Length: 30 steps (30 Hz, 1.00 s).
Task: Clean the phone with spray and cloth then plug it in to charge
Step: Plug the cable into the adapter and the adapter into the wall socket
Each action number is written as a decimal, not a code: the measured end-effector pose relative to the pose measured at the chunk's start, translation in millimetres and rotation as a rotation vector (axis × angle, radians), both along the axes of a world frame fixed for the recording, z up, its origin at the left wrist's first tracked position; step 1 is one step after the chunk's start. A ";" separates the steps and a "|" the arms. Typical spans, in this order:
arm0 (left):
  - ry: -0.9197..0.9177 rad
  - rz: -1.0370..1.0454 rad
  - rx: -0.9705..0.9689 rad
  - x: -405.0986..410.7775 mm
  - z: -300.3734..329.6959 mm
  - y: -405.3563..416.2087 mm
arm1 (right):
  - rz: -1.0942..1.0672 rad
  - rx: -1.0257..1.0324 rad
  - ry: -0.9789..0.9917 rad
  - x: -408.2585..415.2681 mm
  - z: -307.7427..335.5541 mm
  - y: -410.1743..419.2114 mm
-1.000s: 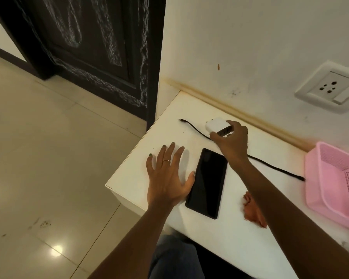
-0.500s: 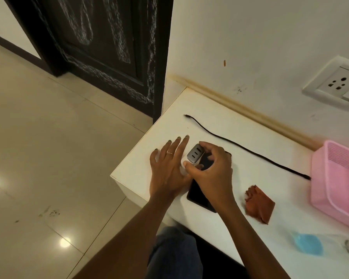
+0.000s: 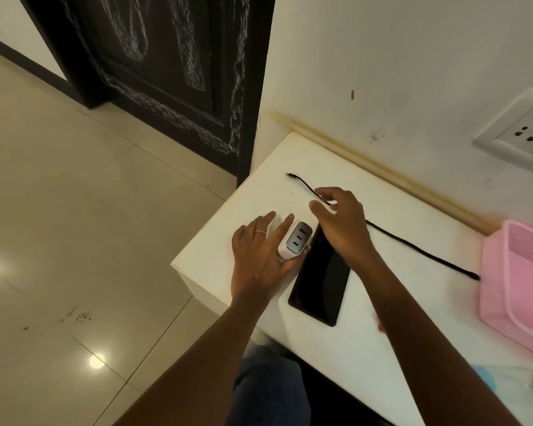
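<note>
The phone [image 3: 320,278] lies flat, screen up, near the desk [image 3: 382,348] front edge: rigid, slick glass, best gripped by its long sides. At its ten o'clock the left hand [image 3: 260,256] rests palm-down, the charger brick [image 3: 294,241] wedged between thumb and forefinger; it looks light, hard and smooth. At twelve o'clock the right hand [image 3: 340,222] hovers half-curled over the cable [image 3: 413,247], whether pinching it I cannot tell. The cable looks limp and is probably best held close to its plug.

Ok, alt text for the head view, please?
The left hand holds a white charger between index finger and thumb beside a black phone on a white table. The right hand reaches over a black cable.
</note>
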State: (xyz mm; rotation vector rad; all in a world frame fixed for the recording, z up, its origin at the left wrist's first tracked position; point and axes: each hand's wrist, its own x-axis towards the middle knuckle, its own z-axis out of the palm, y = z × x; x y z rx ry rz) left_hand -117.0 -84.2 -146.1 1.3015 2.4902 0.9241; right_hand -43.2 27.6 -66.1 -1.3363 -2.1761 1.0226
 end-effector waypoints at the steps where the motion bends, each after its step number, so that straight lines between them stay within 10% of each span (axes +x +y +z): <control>1: -0.013 0.002 0.006 -0.2 1.0 -0.6 | 0.013 -0.014 -0.054 -5.4 -4.2 13.1; 8: 0.041 0.005 0.051 0.2 -0.1 -1.1 | 0.005 0.175 -0.485 -4.6 -34.7 55.0; 30: 0.068 0.031 0.070 2.0 -6.3 1.7 | 0.095 0.234 -0.518 -16.6 -33.1 53.1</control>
